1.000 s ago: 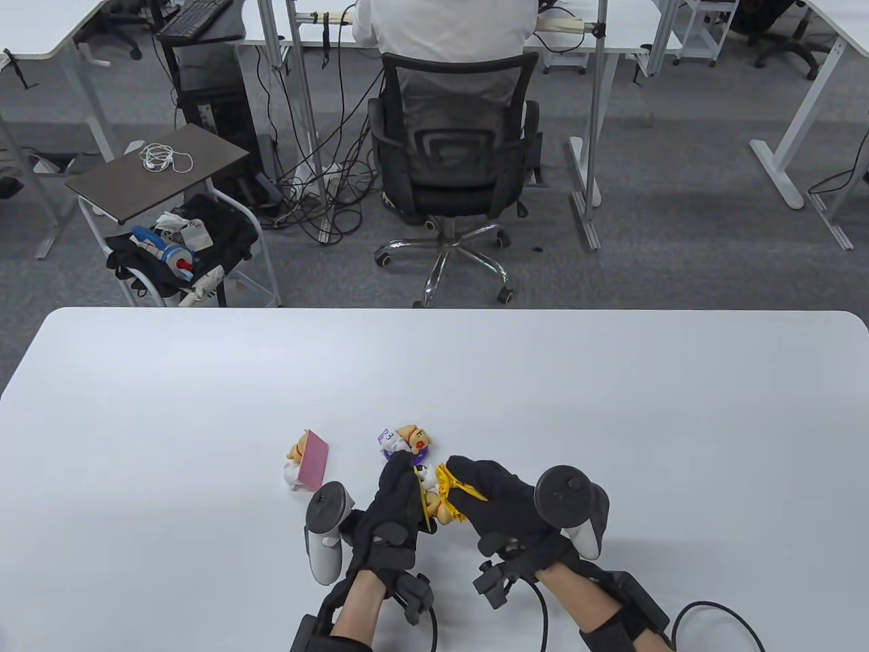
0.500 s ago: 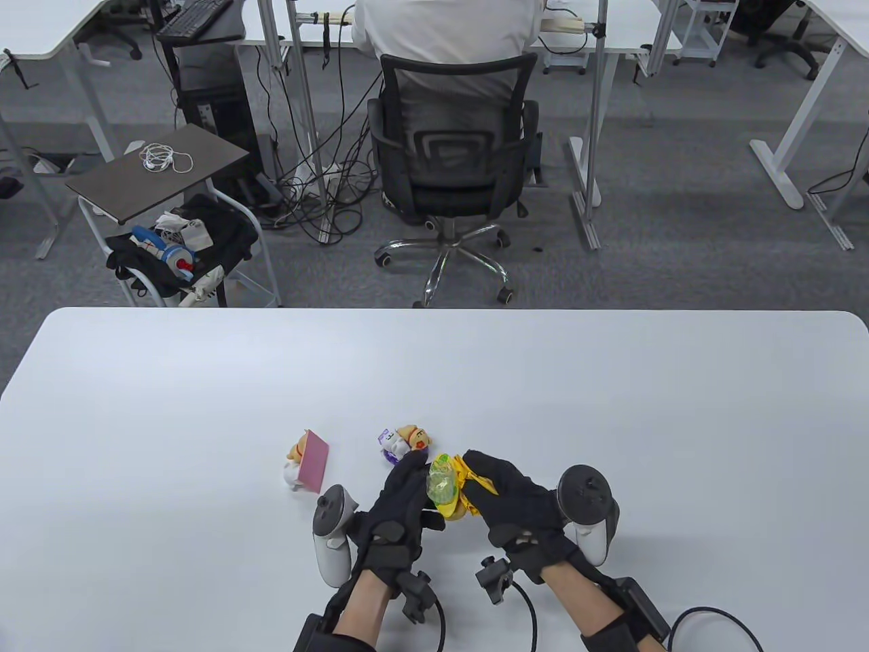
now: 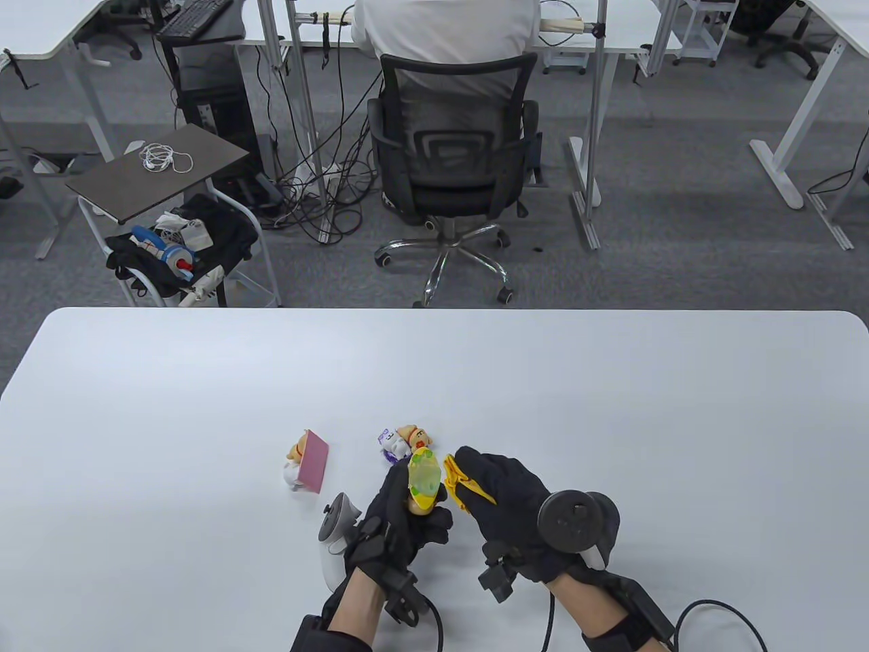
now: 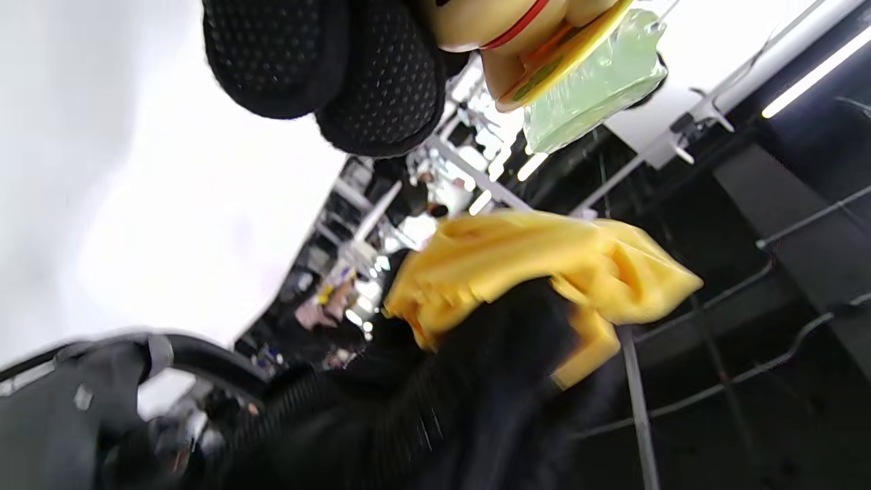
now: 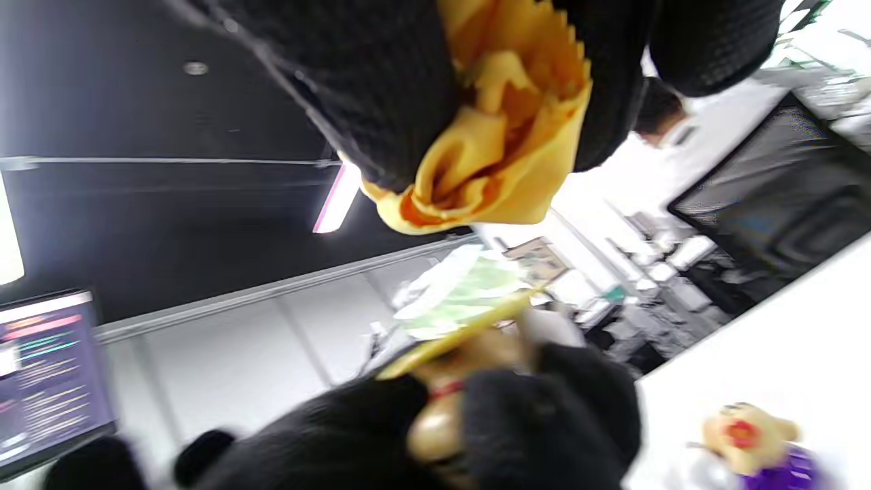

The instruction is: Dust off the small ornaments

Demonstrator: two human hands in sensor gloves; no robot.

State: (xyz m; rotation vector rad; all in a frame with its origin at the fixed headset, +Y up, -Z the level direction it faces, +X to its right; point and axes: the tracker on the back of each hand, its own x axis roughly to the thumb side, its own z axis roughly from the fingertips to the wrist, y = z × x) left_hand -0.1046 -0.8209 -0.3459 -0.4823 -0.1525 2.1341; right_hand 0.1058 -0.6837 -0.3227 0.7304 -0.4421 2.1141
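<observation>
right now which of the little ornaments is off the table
The ornament with the green translucent base, gripped in the left hand. The pink-backed ornament and purple ornament sit on the table.

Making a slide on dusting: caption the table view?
Left hand holds an ornament base-up beside the right hand's yellow cloth.

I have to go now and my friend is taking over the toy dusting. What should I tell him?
Left hand holds a small figurine with a green base up off the table.
Right hand grips the yellow cloth right beside it, not clearly touching.
Two more figurines stand on the table: one with a pink board, one on a purple base.
Which ones are already dusted cannot be told. Wipe the held one, then check the others.
</observation>
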